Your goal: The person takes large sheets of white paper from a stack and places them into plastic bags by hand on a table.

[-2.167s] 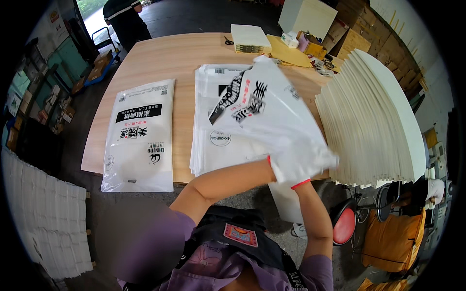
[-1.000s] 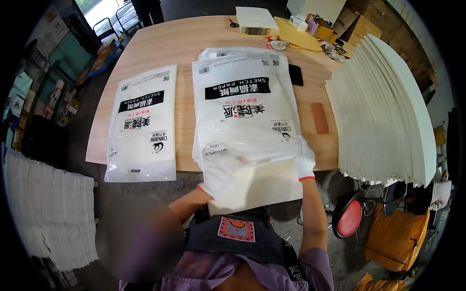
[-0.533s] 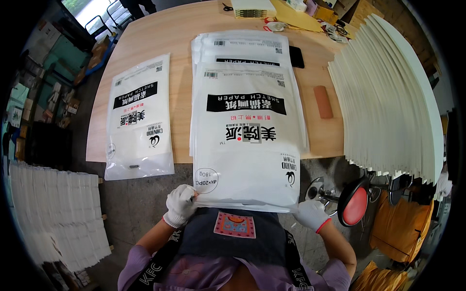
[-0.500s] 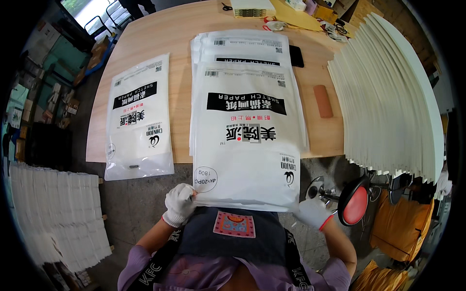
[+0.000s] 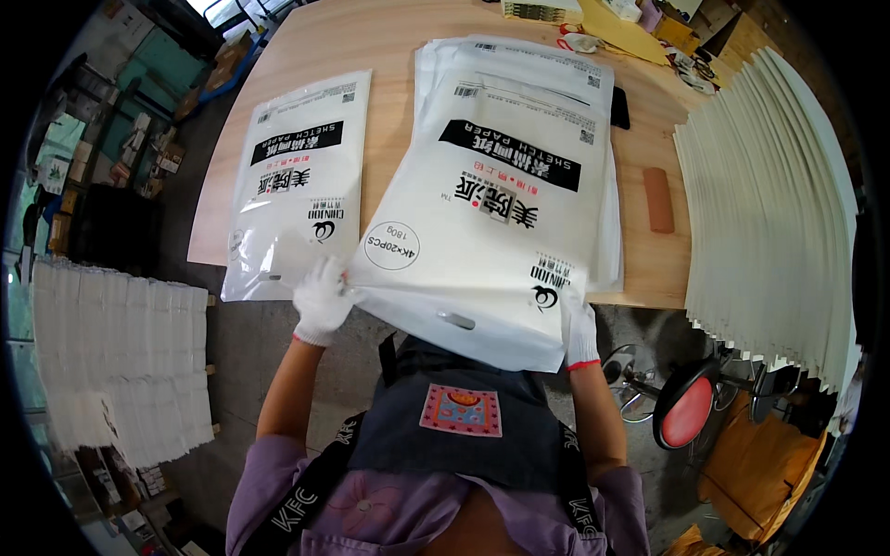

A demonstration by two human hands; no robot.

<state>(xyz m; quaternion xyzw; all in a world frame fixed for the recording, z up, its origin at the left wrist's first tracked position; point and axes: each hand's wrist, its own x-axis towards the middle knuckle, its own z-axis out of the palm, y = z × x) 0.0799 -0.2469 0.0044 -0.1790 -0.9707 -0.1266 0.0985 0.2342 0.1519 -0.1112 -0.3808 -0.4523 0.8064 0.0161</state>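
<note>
A large white plastic bag of paper lies askew on top of a stack of similar bags. Its near flap, with an oval handle slot, hangs over the table's front edge toward me. My left hand, in a white knitted glove, is closed on the bag's near left corner. At the right edge near the front, my gloved right hand grips the side of the bag, its fingers partly hidden by the plastic. To the left lies another filled white bag, close to my left hand.
Tall stacked white sheets stand at the right of the wooden table. Between lie a reddish-brown block and a black phone-like object. A red-seated stool stands below; white stacks are at left.
The top bag has turned clockwise, and its near flap with the slot now shows. Both hands have moved up and forward with it. The whole view has shifted.
</note>
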